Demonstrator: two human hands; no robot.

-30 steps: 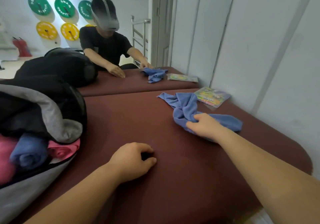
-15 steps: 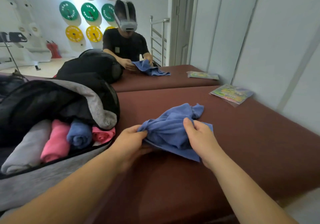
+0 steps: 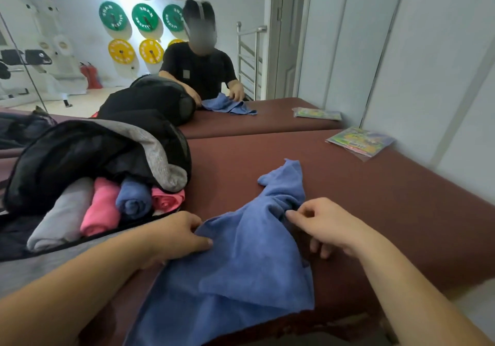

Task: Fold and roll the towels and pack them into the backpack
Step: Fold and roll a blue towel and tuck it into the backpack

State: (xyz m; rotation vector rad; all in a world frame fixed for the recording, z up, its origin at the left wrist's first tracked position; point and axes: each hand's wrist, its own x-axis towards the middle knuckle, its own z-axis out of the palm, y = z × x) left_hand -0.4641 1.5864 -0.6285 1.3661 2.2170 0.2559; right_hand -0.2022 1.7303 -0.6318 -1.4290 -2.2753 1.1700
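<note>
the blue towel (image 3: 241, 260) lies bunched on the maroon table (image 3: 375, 198) right in front of the person, its near part hanging over the table edge at six o'clock and one loose corner trailing away toward twelve. the left hand (image 3: 179, 234) pinches the cloth's edge at nine o'clock of the towel, thumb on top. the right hand (image 3: 332, 223) has its thumb and forefinger closed on a raised ridge of cloth at about two o'clock, the other fingers curled beneath. the step in hand looks like opening the towel out flat before any fold. to do it well, i would find true corners rather than mid-cloth folds: the right hand seems to hold a wrinkle, not an edge, so it should slide outward until it meets the hem. then draw both hands apart to take out the twist, and pull the hanging part up onto the table so the weight does not drag it off. smooth it from the middle outward before folding. the backpack (image 3: 80, 152) sits open at ten o'clock, touching nothing of this towel, with rolled towels (image 3: 132, 198) side by side in its mouth; the space left looks tight, so a firm, narrow roll will suit. a colourful packet (image 3: 360, 142) lies well apart at two o'clock.
</note>
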